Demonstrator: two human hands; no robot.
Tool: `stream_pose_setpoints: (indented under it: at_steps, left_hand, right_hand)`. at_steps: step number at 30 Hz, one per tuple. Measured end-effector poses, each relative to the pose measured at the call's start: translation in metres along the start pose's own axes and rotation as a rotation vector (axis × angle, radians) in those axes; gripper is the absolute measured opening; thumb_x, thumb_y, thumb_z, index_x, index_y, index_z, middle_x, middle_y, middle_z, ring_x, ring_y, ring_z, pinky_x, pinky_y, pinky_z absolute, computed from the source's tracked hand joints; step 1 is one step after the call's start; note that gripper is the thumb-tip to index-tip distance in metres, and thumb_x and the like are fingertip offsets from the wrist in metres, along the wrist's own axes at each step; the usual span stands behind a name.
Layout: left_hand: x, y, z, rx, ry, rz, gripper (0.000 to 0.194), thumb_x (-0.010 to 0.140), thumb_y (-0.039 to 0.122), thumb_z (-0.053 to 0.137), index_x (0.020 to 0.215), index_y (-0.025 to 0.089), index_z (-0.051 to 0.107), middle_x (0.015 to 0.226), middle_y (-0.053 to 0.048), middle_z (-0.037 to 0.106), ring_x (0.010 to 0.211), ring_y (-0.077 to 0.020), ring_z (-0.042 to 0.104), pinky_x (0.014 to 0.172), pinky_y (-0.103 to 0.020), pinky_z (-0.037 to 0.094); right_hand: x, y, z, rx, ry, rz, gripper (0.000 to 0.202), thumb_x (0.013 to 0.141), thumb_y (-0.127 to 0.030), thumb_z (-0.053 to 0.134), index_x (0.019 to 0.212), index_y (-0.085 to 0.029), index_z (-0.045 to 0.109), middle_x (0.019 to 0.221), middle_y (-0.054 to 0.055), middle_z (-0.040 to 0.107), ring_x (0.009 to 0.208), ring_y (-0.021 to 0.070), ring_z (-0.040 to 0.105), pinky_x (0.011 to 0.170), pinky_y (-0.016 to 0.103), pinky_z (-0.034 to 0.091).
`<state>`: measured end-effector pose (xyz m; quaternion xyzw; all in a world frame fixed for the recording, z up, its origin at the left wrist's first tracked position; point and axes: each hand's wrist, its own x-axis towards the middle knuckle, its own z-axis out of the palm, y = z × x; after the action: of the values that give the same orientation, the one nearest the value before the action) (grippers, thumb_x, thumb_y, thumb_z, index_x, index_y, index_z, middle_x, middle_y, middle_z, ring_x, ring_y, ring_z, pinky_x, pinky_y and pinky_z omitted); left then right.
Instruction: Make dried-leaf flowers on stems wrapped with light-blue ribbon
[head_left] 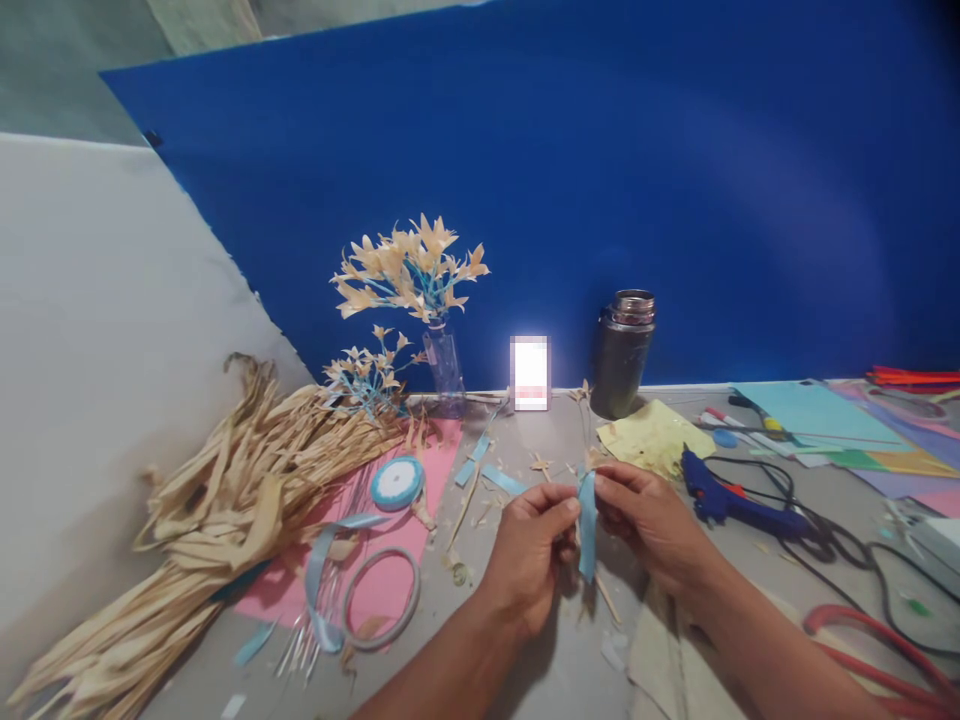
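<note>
A short strip of light blue ribbon (pixel 587 530) hangs down between my two hands, against a thin dry stem (pixel 586 430) that has a small pale flower at its upper end. My left hand (pixel 536 545) pinches the stem and the ribbon's left edge between thumb and fingers. On the other side, my right hand (pixel 649 515) has its thumb and fingertips closed on the ribbon near its top. Two more cut ribbon pieces (pixel 501 480) lie just left of my hands. My lower fingers are partly hidden.
Dried husks (pixel 232 510), a ribbon spool (pixel 397 483) and a grey ring (pixel 381 598) lie left. Behind stand a bottle of pale flowers (pixel 444 365) and a dark flask (pixel 624 355). A blue glue gun (pixel 739 503), cables and red-handled scissors (pixel 877 645) are at right.
</note>
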<state>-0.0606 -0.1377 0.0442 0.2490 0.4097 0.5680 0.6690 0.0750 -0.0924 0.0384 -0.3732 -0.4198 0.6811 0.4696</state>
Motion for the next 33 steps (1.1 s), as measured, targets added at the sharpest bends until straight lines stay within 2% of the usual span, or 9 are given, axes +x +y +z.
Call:
stream_pose_setpoints:
  at_steps: [4, 8, 13, 17, 21, 24, 27, 31, 33]
  left_hand:
    - [-0.003, -0.001, 0.005, 0.143, 0.111, 0.141, 0.013, 0.066, 0.02, 0.076, 0.076, 0.013, 0.073, 0.062, 0.0, 0.057, 0.051, -0.006, 0.041, 0.051, -0.02, 0.031]
    - [-0.006, 0.0, 0.007, 0.253, 0.155, 0.229, 0.005, 0.067, 0.016, 0.073, 0.072, 0.015, 0.074, 0.062, -0.001, 0.059, 0.053, -0.0077, 0.041, 0.053, -0.022, 0.032]
    - [-0.008, 0.0, 0.008, 0.277, 0.161, 0.245, 0.004, 0.067, 0.014, 0.074, 0.07, 0.016, 0.075, 0.06, 0.0, 0.059, 0.055, -0.0093, 0.044, 0.056, -0.023, 0.035]
    - [-0.01, 0.0, 0.01, 0.268, 0.138, 0.235, 0.003, 0.068, 0.014, 0.073, 0.07, 0.016, 0.074, 0.061, 0.0, 0.059, 0.056, -0.0092, 0.045, 0.059, -0.023, 0.037]
    - [-0.011, -0.004, 0.01, 0.237, 0.112, 0.213, 0.004, 0.067, 0.016, 0.075, 0.069, 0.015, 0.072, 0.062, 0.0, 0.058, 0.056, -0.0084, 0.043, 0.058, -0.022, 0.035]
    - [-0.011, -0.006, 0.01, 0.185, 0.084, 0.183, 0.012, 0.069, 0.025, 0.078, 0.073, 0.016, 0.07, 0.06, 0.002, 0.053, 0.053, -0.0074, 0.039, 0.054, -0.021, 0.031]
    - [-0.012, -0.007, 0.008, 0.158, 0.065, 0.176, 0.028, 0.069, 0.04, 0.081, 0.071, 0.016, 0.068, 0.056, 0.004, 0.046, 0.051, -0.0069, 0.036, 0.051, -0.021, 0.027]
    - [-0.011, -0.004, 0.006, 0.144, 0.036, 0.158, 0.046, 0.072, 0.06, 0.074, 0.079, 0.015, 0.072, 0.067, -0.002, 0.056, 0.058, -0.0096, 0.045, 0.054, -0.021, 0.034]
    - [-0.01, -0.002, 0.005, 0.187, 0.009, 0.157, 0.043, 0.07, 0.057, 0.077, 0.082, 0.016, 0.074, 0.071, -0.003, 0.06, 0.059, -0.0105, 0.048, 0.056, -0.022, 0.036]
  right_hand:
    - [0.0, 0.0, 0.001, -0.01, 0.003, 0.002, 0.039, 0.062, -0.046, 0.088, 0.072, -0.016, 0.067, 0.054, -0.007, 0.043, 0.05, 0.0068, 0.032, 0.048, 0.022, 0.023]
    - [-0.002, 0.003, 0.0, -0.026, 0.005, -0.022, 0.037, 0.063, -0.045, 0.087, 0.073, -0.017, 0.065, 0.057, -0.006, 0.046, 0.051, 0.0075, 0.034, 0.049, 0.023, 0.024]
    - [-0.004, 0.003, 0.0, -0.095, 0.015, -0.066, 0.034, 0.066, -0.044, 0.085, 0.072, -0.018, 0.065, 0.059, -0.005, 0.05, 0.051, 0.0086, 0.036, 0.049, 0.025, 0.023]
    - [-0.006, 0.002, 0.001, -0.078, 0.021, -0.064, 0.028, 0.066, -0.038, 0.083, 0.075, -0.019, 0.066, 0.061, -0.004, 0.054, 0.053, 0.0103, 0.04, 0.051, 0.026, 0.028]
    - [-0.007, 0.001, 0.002, -0.084, 0.072, -0.075, 0.023, 0.066, -0.032, 0.08, 0.07, -0.019, 0.062, 0.057, -0.005, 0.05, 0.051, 0.0104, 0.039, 0.051, 0.026, 0.028]
    - [-0.007, 0.001, 0.003, -0.105, 0.084, -0.103, 0.021, 0.066, -0.031, 0.079, 0.067, -0.019, 0.061, 0.056, -0.006, 0.045, 0.05, 0.0094, 0.035, 0.049, 0.025, 0.025]
    - [-0.007, 0.003, 0.002, -0.114, 0.094, -0.116, 0.023, 0.066, -0.03, 0.078, 0.063, -0.018, 0.059, 0.055, -0.007, 0.041, 0.05, 0.0089, 0.032, 0.048, 0.025, 0.024]
    - [-0.006, 0.005, 0.0, -0.124, 0.113, -0.129, 0.027, 0.067, -0.031, 0.077, 0.06, -0.019, 0.054, 0.054, -0.007, 0.038, 0.051, 0.0091, 0.031, 0.048, 0.025, 0.022]
    - [-0.006, 0.006, -0.001, -0.163, 0.118, -0.137, 0.026, 0.068, -0.031, 0.076, 0.06, -0.02, 0.054, 0.054, -0.007, 0.039, 0.051, 0.0094, 0.032, 0.048, 0.026, 0.022]
